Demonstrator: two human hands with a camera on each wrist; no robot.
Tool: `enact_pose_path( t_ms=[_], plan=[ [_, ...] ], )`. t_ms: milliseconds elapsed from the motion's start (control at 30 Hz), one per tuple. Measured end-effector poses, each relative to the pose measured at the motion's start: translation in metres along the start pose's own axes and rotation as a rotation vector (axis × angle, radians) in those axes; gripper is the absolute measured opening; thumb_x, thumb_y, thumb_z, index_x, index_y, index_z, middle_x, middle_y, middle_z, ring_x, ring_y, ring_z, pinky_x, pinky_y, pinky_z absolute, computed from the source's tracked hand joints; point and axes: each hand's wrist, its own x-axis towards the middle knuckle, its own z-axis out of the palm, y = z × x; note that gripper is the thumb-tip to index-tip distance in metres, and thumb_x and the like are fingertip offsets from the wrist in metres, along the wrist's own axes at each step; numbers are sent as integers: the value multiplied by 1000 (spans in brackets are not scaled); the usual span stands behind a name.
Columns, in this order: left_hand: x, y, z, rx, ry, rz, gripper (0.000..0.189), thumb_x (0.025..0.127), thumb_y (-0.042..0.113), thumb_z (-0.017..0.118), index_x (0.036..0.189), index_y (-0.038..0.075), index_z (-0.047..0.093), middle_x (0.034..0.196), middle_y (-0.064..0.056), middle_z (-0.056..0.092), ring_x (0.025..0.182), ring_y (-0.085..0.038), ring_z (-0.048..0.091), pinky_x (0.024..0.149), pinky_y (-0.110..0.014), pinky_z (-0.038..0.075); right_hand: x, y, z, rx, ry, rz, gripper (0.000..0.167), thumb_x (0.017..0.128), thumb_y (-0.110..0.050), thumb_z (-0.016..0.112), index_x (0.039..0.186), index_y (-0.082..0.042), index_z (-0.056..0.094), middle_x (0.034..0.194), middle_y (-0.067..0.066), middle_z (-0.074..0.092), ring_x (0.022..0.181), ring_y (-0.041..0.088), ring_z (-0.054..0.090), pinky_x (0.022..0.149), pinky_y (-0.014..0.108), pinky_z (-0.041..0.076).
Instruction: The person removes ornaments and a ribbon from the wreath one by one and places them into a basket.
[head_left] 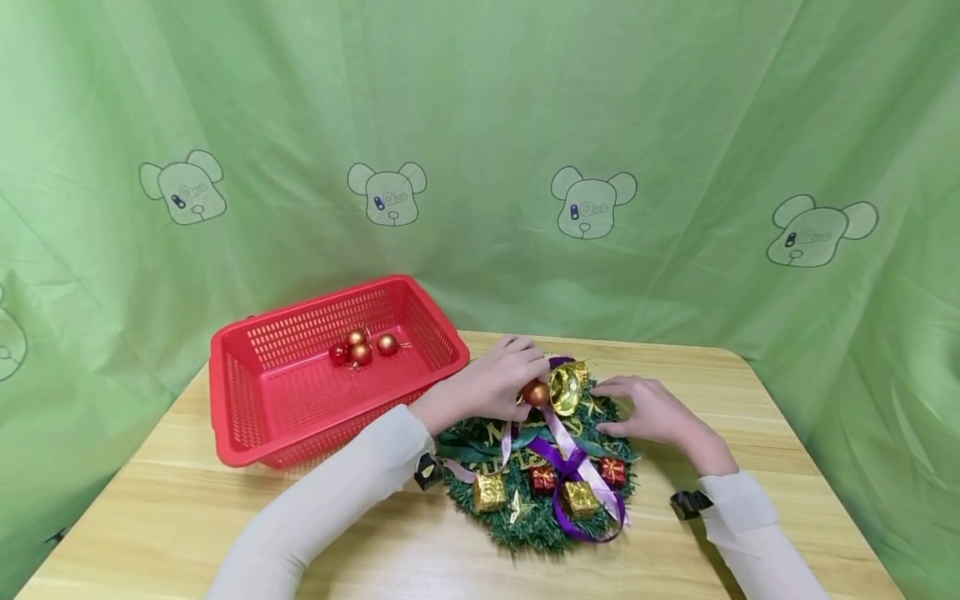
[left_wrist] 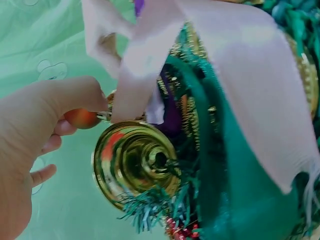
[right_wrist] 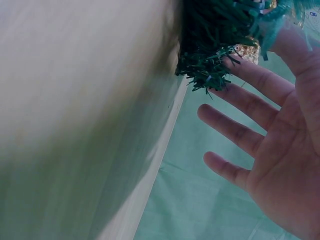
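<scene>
A green tinsel Christmas wreath point(head_left: 525, 533) lies on the table with ribbons, small gift boxes and gold stars on it. Over its far side my left hand point(head_left: 498, 379) pinches a shiny copper-coloured ball ornament point(head_left: 536, 393) by its top, as the left wrist view shows. Just beside the ball hangs a gold bell point(left_wrist: 135, 162), its open mouth facing out. My right hand point(head_left: 648, 408) is at the wreath's right edge. In the right wrist view its fingers point(right_wrist: 232, 132) are spread, and the upper fingertips meet the tinsel.
Left of the wreath stands a red plastic basket point(head_left: 300, 427) with several gold and red balls point(head_left: 387, 343) inside. A purple ribbon bow point(head_left: 564, 461) trails over the wreath's front. Behind the wooden table point(head_left: 697, 375) hangs a green curtain point(head_left: 480, 100).
</scene>
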Motion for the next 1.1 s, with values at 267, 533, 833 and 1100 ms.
enact_pose_path(
  t_ms=[267,533,833,1100],
  plan=[
    [-5,-6,-12,36,192,1,35,78,31,80,101,16,58,103,2,61,103,-18,50,106,-43,40,0,1,0,-2,-3,4,60,81,-33,84,131,-7,67,135,22,64,125,45,60,106,63,44],
    [-11,-10,-36,111,343,-14,34,76,30,78,99,14,59,102,-1,63,106,-22,54,104,-43,42,-2,0,1,3,-7,13,61,81,-33,85,133,-8,67,136,21,64,126,45,59,107,63,43],
    [-23,-29,-63,130,484,-77,33,76,27,77,100,10,61,101,-4,64,103,-24,52,102,-44,41,-2,2,2,6,-2,13,61,81,-33,85,133,-8,67,137,21,64,126,45,59,107,63,43],
    [-41,-48,-79,115,549,-102,32,74,20,77,99,7,62,101,-7,65,101,-27,54,99,-46,41,-1,3,2,12,-4,9,60,81,-34,84,132,-9,67,137,21,64,126,45,59,107,64,43]
  ],
)
